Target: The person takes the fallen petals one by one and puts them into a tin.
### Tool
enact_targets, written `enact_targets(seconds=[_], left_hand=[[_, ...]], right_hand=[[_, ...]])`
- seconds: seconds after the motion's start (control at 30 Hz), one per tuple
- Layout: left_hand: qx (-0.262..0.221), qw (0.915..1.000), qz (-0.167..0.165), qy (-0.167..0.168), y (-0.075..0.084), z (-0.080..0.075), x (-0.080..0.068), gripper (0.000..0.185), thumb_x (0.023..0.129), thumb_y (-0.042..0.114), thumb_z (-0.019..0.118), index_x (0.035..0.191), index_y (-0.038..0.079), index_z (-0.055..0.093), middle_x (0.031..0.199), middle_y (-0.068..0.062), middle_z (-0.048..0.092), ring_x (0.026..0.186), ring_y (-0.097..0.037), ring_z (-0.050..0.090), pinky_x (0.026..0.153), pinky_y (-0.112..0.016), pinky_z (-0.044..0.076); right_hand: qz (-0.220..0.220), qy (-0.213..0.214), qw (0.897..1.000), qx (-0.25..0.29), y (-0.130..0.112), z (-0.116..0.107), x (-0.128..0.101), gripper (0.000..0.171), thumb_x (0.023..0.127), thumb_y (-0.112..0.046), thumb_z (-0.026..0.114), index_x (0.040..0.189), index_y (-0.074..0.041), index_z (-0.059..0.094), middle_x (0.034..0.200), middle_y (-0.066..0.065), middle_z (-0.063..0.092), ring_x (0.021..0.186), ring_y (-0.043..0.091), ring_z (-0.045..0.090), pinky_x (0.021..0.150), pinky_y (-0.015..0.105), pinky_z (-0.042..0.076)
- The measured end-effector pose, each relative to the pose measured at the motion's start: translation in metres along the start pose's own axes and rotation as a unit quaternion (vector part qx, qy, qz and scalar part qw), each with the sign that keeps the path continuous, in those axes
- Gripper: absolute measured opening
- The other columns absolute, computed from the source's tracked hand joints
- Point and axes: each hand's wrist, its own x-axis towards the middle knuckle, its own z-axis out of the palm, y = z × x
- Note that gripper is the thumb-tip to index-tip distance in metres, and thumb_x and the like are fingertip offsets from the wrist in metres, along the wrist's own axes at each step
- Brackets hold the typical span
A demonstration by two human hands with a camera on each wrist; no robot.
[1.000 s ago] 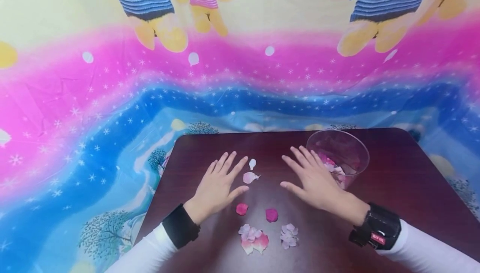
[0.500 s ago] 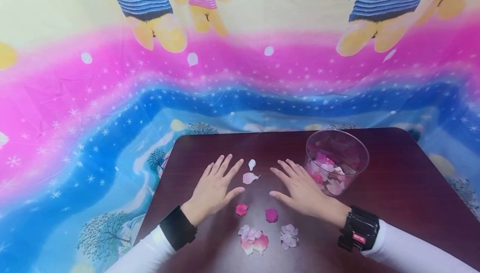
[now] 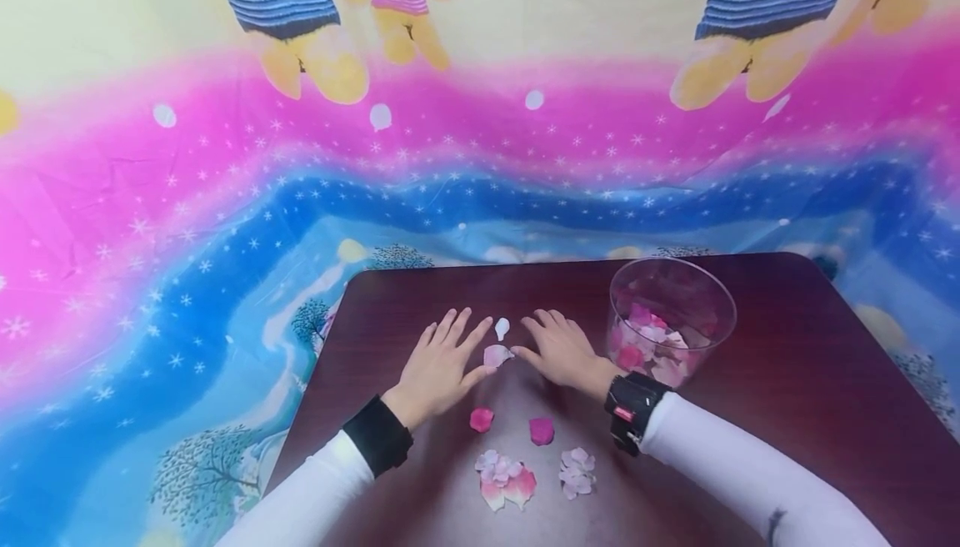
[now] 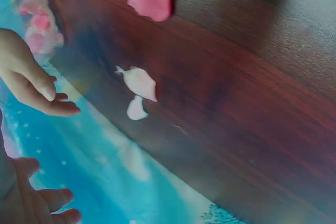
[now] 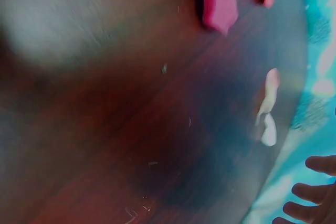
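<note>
My left hand (image 3: 438, 368), palm down with fingers spread, is left of a small white petal (image 3: 502, 328) and a pale pink petal (image 3: 496, 355). Just right of those two petals is my right hand (image 3: 562, 351), also with straight fingers. Neither hand holds anything. A red-pink petal (image 3: 482, 420) and a magenta petal (image 3: 542, 431) lie nearer the camera. In the left wrist view, the pale petal (image 4: 140, 83) lies apart from the left fingers (image 4: 55, 199). The right wrist view is blurred; the right fingers (image 5: 310, 192) show at its edge.
A clear round container (image 3: 678, 280) with several pink and white petals stands at the back right of the dark wooden table (image 3: 810, 380). Toward the front lie a pink-and-white petal pile (image 3: 505, 480) and a pale lilac cluster (image 3: 577, 474). A printed curtain (image 3: 480, 147) hangs behind.
My right hand has moved left, away from the container toward the two pale petals, uncovering the petals inside the container. The left hand has shifted only slightly. The petals on the table keep their places.
</note>
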Motion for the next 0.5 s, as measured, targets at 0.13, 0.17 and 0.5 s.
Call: enact_targets(seconds=[0.13,0.17,0.5], left_hand=[[0.003,0.9998,-0.016,-0.007,-0.009,0.007,0.001,0.072,0.100,0.062,0.046,0.161,0.030,0.027,0.166,-0.012,0.032,0.154,-0.036,0.029,0.121,-0.058,0.030],[0.001,0.9998,-0.020,-0.008,-0.011,0.009,0.001,0.072,0.100,0.061,0.048,0.161,0.030,0.028,0.166,-0.013,0.032,0.154,-0.036,0.029,0.121,-0.058,0.029],[-0.013,0.9991,-0.029,-0.026,-0.016,0.017,0.002,0.071,0.100,0.064,0.043,0.161,0.031,0.027,0.166,-0.013,0.031,0.155,-0.036,0.026,0.122,-0.058,0.028]], right_hand=[[0.011,-0.035,0.999,-0.013,-0.001,0.009,0.021,0.061,0.098,-0.055,0.057,0.143,-0.012,0.056,0.141,0.016,0.058,0.133,0.037,0.053,0.104,0.055,0.048],[0.011,-0.044,0.999,-0.011,-0.002,0.012,0.025,0.061,0.098,-0.054,0.057,0.143,-0.012,0.056,0.141,0.017,0.058,0.133,0.037,0.053,0.103,0.055,0.048],[0.008,-0.136,0.991,-0.005,-0.010,0.031,0.056,0.055,0.102,-0.042,0.057,0.150,-0.016,0.049,0.148,0.018,0.051,0.137,0.039,0.048,0.108,0.057,0.045]])
